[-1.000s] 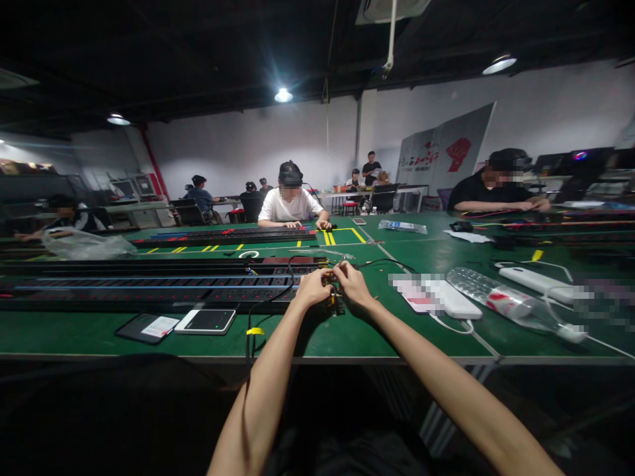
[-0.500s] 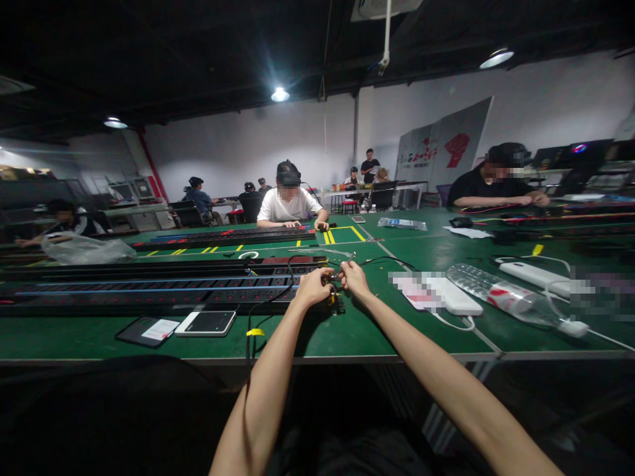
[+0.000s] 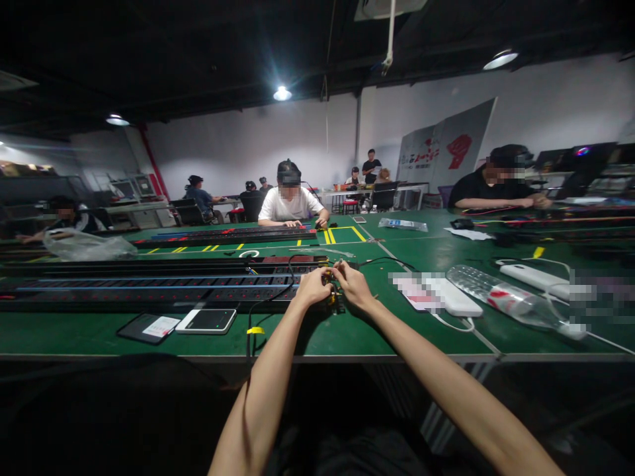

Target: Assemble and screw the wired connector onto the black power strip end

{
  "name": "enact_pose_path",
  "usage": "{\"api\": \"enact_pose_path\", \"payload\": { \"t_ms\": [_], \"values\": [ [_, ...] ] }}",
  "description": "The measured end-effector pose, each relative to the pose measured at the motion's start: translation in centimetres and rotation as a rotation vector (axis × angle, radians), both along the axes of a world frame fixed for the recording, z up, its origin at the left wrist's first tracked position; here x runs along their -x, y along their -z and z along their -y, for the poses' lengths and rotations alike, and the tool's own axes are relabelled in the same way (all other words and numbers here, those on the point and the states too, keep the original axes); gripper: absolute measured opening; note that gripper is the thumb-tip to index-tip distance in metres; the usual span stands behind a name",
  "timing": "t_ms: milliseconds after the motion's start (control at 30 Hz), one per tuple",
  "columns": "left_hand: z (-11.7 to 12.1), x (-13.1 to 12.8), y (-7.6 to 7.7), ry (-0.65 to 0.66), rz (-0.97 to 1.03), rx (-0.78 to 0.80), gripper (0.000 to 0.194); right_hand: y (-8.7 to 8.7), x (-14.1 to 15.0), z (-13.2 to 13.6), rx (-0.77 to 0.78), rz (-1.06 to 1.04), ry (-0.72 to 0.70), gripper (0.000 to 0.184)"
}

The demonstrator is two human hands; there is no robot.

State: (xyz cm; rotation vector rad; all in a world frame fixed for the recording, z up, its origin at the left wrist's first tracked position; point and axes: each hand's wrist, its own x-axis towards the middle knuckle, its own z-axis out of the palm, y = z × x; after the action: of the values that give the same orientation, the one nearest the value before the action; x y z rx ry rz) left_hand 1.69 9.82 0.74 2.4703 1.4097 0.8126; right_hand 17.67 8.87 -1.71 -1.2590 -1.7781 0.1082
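Left hand [image 3: 312,286] and right hand [image 3: 354,285] are nearly closed, both pinching a small yellow-and-black wired part [image 3: 333,297]. It sits low over the green workbench [image 3: 317,340], just beside a long power strip [image 3: 149,288].

Matt blk plastic pwr strip [image 3: 173,296] (fairly smooth)

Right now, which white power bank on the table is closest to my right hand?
The nearer white power bank, just right of your right hand, beside the blurred pink item. The other white power bank lies farther right, beyond the clear plastic bottle.
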Motion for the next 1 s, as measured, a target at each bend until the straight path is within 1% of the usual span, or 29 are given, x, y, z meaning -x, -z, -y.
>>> {"api": "enact_pose_path", "payload": {
  "t_ms": [233,367,433,500,633,733,800,867,933,1000],
  "values": [
    [0.0,0.0,0.1,-0.002,-0.001,-0.001,0.052,-0.6,-0.1,0.4,0.027,0.099,0.008,0.027],
    [0.0,-0.1,0.1,-0.008,-0.010,0.005,0.048,-0.7,0.0,0.8,0.062,0.197,-0.011,0.021],
    [0.0,-0.1,0.0,-0.010,-0.009,0.012,0.048,-0.6,0.1,0.9,0.075,0.184,-0.015,0.021],
    [0.1,-0.2,-0.1,-0.009,-0.004,0.014,0.050,-0.4,0.0,0.7,0.082,0.100,-0.028,0.024],
    [0.4,-0.2,-0.3,-0.013,0.000,0.023,0.050,0.4,-0.3,-0.9,0.098,-0.259,-0.082,0.031],
    [0.5,-0.2,-0.4,0.003,0.007,0.028,0.050,0.6,-0.4,-2.5,0.212,-0.462,-0.136,0.029],
    [0.5,-0.2,-0.4,0.005,0.017,0.028,0.051,0.7,-0.4,-3.5,0.331,-0.604,-0.165,0.026],
    [0.5,-0.2,-0.4,0.001,0.026,0.031,0.051,0.8,-0.1,-4.4,0.443,-0.738,-0.163,0.024],
    [0.5,-0.2,-0.4,-0.001,0.033,0.031,0.050,1.1,0.2,-5.0,0.514,-0.811,-0.146,0.028],
    [0.6,-0.2,-0.4,-0.002,0.032,0.029,0.048,1.6,0.4,-5.4,0.533,-0.836,-0.131,0.032]
  ]
}}
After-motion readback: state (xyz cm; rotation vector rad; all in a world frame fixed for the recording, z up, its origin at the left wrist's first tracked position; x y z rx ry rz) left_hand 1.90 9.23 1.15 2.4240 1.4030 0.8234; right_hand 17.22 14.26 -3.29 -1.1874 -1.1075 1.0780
